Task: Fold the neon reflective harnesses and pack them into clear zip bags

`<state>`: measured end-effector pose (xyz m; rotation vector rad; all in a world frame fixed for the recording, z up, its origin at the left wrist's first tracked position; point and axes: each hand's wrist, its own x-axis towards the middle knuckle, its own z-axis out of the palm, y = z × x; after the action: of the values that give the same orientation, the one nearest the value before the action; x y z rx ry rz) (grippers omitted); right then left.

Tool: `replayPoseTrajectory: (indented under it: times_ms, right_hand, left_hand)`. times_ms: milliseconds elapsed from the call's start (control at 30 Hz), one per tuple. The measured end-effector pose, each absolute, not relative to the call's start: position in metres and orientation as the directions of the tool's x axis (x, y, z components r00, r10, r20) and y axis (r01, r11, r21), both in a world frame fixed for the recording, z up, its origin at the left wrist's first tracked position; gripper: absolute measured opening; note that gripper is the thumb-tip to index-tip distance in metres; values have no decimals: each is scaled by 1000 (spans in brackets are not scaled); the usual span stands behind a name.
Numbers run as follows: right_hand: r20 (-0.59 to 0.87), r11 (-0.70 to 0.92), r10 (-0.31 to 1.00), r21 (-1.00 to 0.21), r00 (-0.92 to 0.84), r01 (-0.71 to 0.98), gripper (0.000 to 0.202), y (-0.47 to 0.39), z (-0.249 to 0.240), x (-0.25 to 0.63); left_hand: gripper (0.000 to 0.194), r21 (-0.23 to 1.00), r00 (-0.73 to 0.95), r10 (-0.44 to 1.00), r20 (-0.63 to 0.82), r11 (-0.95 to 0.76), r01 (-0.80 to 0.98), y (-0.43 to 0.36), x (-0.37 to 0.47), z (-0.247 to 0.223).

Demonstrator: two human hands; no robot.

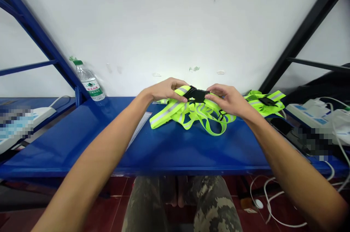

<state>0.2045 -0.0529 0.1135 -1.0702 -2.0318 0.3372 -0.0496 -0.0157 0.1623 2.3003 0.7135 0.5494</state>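
Observation:
Both hands hold a neon yellow reflective vest (171, 112) made of straps with silver stripes. Its black plastic buckle (199, 95) lies between the two hands, raised a little over the blue shelf. My left hand (171, 90) pinches the strap at the buckle's left end between thumb and fingers. My right hand (226, 98) grips the buckle's right end in the same way. Whether the buckle's halves are fully clicked together I cannot tell. Loose strap loops hang below it onto the shelf. A second reflective strap bundle (266, 101) with a black buckle lies beyond my right wrist.
The blue metal shelf (175, 152) runs against a white wall. A water bottle (89, 82) leans at the back left. A flat clear plastic bag (139, 128) lies by my left forearm. Power strips (308, 113) and white cables (269, 203) are on the right.

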Motion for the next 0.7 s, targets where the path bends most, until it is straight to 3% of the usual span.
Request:
replayPoseTrajectory:
  times_ms: [100, 233, 300, 367, 433, 533, 633, 700]
  right_hand:
    - [428, 537, 841, -590, -330, 604, 41, -53, 114, 215]
    - [229, 462, 884, -558, -407, 690, 36, -52, 111, 225]
    - [216, 441, 897, -469, -385, 765, 22, -48, 109, 232]
    - [284, 406, 907, -397, -310, 823, 15, -44, 109, 239]
    - [376, 370, 900, -396, -219, 840, 14, -41, 111, 246]
    - [403, 358, 905, -553, -134, 753, 15, -41, 116, 251]
    - [331, 339, 935, -728, -127, 596, 26, -44, 122, 254]
    - [262, 309, 951, -809, -164, 499, 34, -46, 126, 258]
  left_hand:
    - [37, 658, 634, 717, 290, -630, 412, -8, -55, 164]
    - [33, 391, 450, 746, 491, -650, 652, 1, -68, 165]
    - [37, 245, 381, 704, 600, -615, 750, 3, -76, 166]
    - [39, 193, 306, 653, 692, -576, 794, 4, -84, 166]
    - [35, 231, 233, 633, 738, -561, 795, 5, -91, 165]
    - [32, 400, 164, 714, 681, -550, 733, 6, -99, 165]
    - [32, 663, 231, 911, 343, -408, 627, 4, -107, 166]
    - [33, 771, 349, 933, 90, -287, 569, 2, -115, 167]
